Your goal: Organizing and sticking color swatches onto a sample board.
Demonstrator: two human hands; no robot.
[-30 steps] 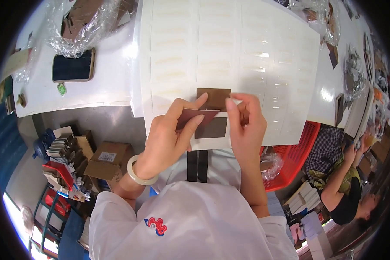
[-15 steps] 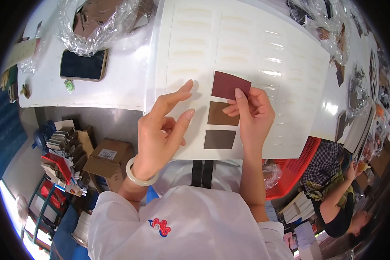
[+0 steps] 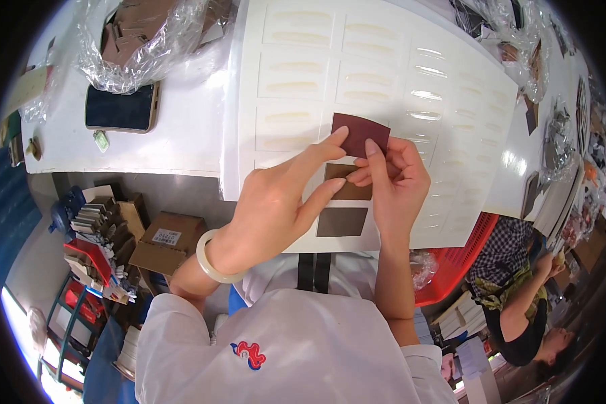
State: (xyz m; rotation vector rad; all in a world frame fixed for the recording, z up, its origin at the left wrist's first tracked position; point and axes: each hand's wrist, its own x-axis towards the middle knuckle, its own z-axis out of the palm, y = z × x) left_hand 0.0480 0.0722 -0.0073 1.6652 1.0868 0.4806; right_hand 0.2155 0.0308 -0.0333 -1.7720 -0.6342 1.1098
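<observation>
My right hand [image 3: 397, 185] pinches a maroon rectangular swatch [image 3: 359, 129] by its lower right corner, thumb on top. The swatch lies over or just above a large white card [image 3: 296, 195] marked with rows of rectangular outlines. Reaching in from the left, my left hand [image 3: 276, 202] has its index fingertip at the swatch's left edge; its thumb, spread apart from the index finger, is over a brown swatch [image 3: 350, 190]. A grey-brown swatch [image 3: 341, 222] lies below that one. Pale yellowish streaks, some glossy, run across the other outlines. A white bangle [image 3: 212, 259] circles my left wrist.
At left on the white table [image 3: 188, 145] are a phone [image 3: 121, 108] and a clear plastic bag [image 3: 124, 77] of brown pieces. A red crate [image 3: 451, 266] stands below the card's right side. Cardboard boxes [image 3: 167, 242] are on the floor. A co-worker [image 3: 518, 316] is at right.
My left hand has moved right, bringing its index fingertip to the maroon swatch and its thumb over the brown one. My right hand keeps its pinch, almost still.
</observation>
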